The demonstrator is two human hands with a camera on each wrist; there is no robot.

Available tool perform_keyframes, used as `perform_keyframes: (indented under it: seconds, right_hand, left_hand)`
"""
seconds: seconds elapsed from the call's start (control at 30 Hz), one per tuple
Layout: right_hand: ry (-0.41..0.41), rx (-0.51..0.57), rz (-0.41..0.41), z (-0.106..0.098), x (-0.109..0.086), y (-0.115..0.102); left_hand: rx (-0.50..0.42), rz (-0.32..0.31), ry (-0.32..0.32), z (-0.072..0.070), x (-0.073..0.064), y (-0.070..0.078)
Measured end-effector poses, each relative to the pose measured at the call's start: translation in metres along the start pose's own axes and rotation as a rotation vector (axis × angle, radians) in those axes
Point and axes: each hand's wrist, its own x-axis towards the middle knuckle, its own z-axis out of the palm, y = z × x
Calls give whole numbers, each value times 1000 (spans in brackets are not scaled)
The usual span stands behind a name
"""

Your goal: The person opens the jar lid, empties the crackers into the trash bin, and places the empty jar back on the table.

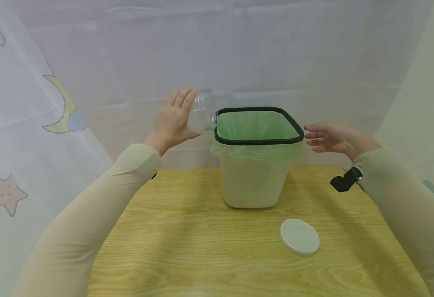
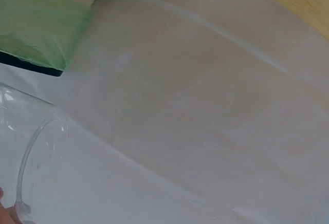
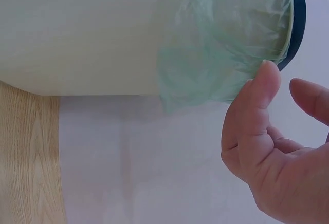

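Observation:
My left hand [image 1: 176, 117] grips a clear jar [image 1: 202, 111] from behind its base. The jar lies tipped on its side in the air, its mouth at the left rim of a trash bin [image 1: 254, 181]. It looks see-through, with no contents visible. A green bag [image 1: 254, 126] lines the bin, folded out under a black rim ring [image 1: 259, 142]. On the bin's other side, my right hand [image 1: 332, 138] holds nothing, fingers loosely bent near the rim. In the right wrist view the right hand [image 3: 272, 147] appears close to the bag's outer fold; contact is unclear.
A round white lid [image 1: 299, 236] lies flat on the wooden table [image 1: 187, 247], in front of the bin and to the right. Behind the table hangs a pale cloth [image 1: 202, 49] with moon and star prints at left.

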Motion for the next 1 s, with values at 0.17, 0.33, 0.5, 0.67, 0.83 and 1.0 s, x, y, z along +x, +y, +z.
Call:
perform_keyframes:
  seconds: [0.17,0.33,0.5,0.67,0.83,1.0]
  right_hand:
    - [6,-19,-8,2,-3,2]
    - [11,-15,-16,2,-5,4]
    - [6,-26,-29,1,-6,6]
    - [13,-26,-41,0,-7,9]
    - [33,-42,-44,1,-7,12]
    - [31,-37,-47,2,-9,14]
  left_hand:
    - [-5,-25,-4,-1,-4,1]
    - [-17,-36,-4,-2,-8,2]
    - [-29,-33,16,-1,-12,0]
    - [-53,-53,9,0,-16,0]
    - [-64,-80,5,2,-19,1]
    - [-67,-99,8,4,-23,2]
